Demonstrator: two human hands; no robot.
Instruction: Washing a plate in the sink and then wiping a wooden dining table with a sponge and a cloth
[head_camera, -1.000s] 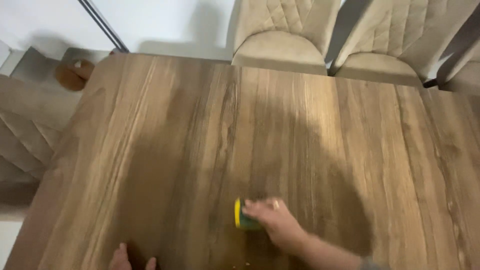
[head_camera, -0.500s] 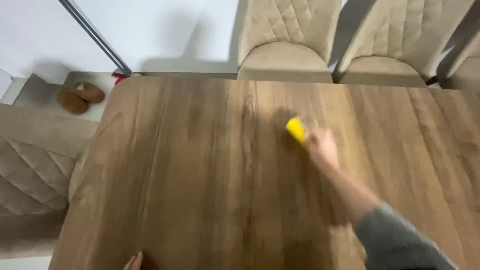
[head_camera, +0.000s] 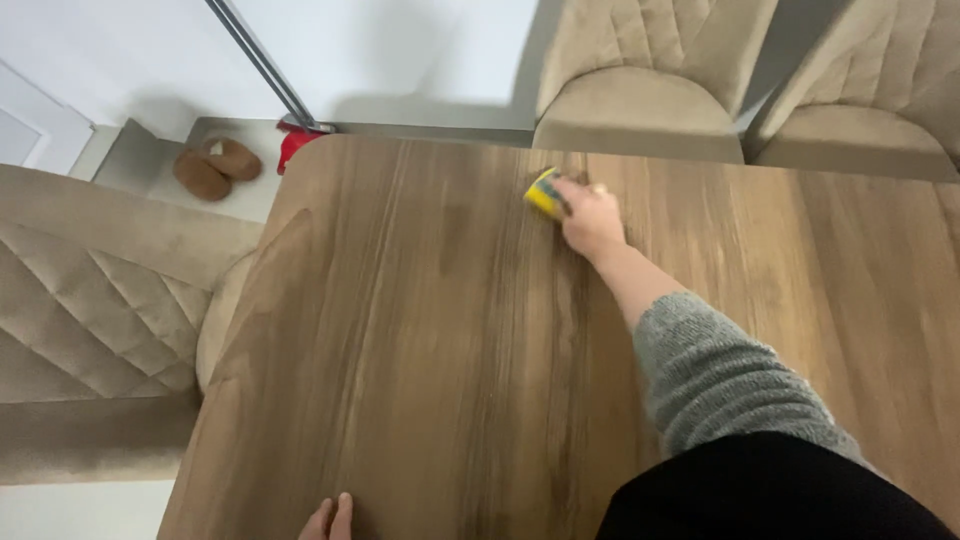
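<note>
The right hand (head_camera: 592, 215) is stretched far across the wooden desk (head_camera: 440, 340), fingers clenched around a yellow sponge (head_camera: 543, 192) that lies pressed on the desk surface just short of the far edge. Beyond that edge, close behind the sponge, stands a beige quilted chair (head_camera: 650, 70), with a second chair (head_camera: 870, 100) to its right. The left hand (head_camera: 330, 520) rests at the near edge, only its fingertips showing; whether it grips anything I cannot tell. Left of the sponge the desk runs bare to its rounded far corner, past which brown slippers (head_camera: 215, 168) lie on the floor. Another beige chair (head_camera: 90, 320) sits against the left edge.
</note>
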